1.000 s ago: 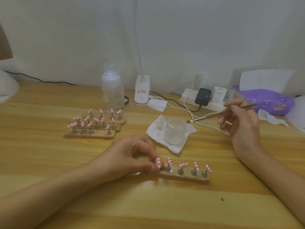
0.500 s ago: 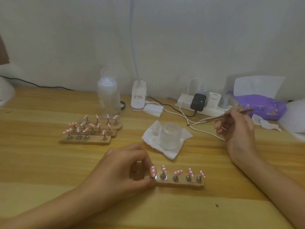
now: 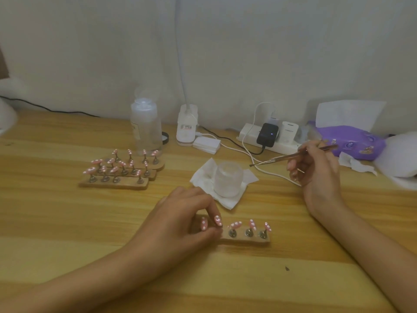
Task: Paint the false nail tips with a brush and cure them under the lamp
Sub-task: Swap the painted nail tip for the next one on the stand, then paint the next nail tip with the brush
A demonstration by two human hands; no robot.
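Note:
A small wooden holder (image 3: pixel 246 241) lies near the table's front, carrying pink false nail tips (image 3: pixel 235 225) with white dots on metal stands. My left hand (image 3: pixel 180 222) grips the holder's left end, its fingers curled over the leftmost tips. My right hand (image 3: pixel 316 175) hovers to the right and farther back, pinching a thin brush (image 3: pixel 291 157) whose bristles point left toward a frosted glass jar (image 3: pixel 228 181). The white lamp base (image 3: pixel 186 129) stands at the back by the wall.
Three more wooden holders (image 3: pixel 117 184) with pink dotted tips sit at mid left. A clear bottle (image 3: pixel 146 129) stands behind them. The jar rests on a white tissue (image 3: pixel 203 179). A power strip (image 3: pixel 266 138) with chargers and cables, and a purple wipes pack (image 3: pixel 356 143), line the back right.
My left hand has slid right over the holder's left end, covering the first tips. My right hand with the brush has barely moved. The view shifted slightly.

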